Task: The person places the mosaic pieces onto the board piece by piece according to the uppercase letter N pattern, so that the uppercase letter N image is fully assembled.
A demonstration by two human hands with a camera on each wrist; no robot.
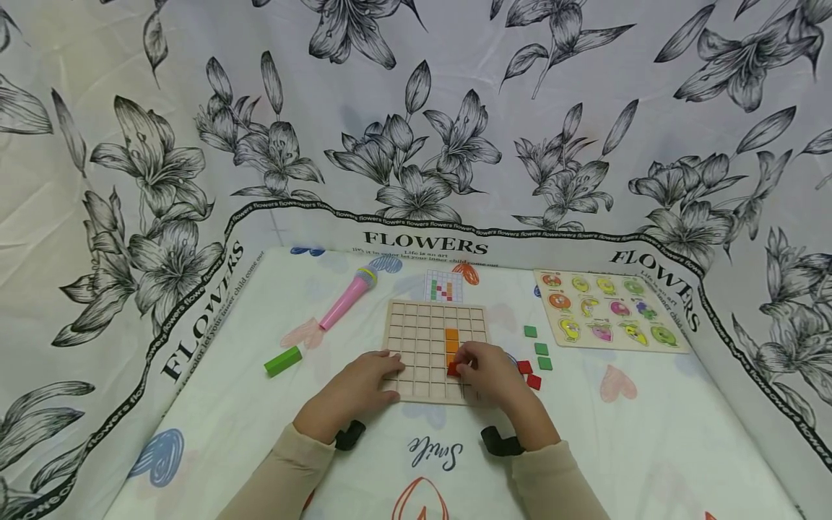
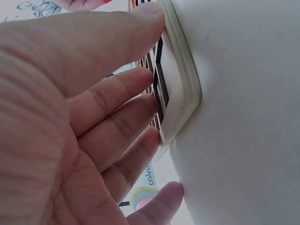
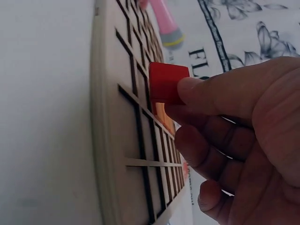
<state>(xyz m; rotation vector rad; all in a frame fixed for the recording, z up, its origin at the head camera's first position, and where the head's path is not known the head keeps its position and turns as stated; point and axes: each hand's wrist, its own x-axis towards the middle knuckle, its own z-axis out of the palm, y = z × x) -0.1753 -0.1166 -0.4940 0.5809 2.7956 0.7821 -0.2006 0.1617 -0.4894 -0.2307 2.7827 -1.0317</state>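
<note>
**Lay it flat**

The right hand pinches a red square at the board, near the orange squares. The left hand has loosely spread fingers touching the board's left side and grips nothing. It's probably best to steady the board, lay the square flat between the strips, then let go.

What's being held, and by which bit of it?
The right hand pinches a red tile near one edge. The left hand only rests on the board.
</note>
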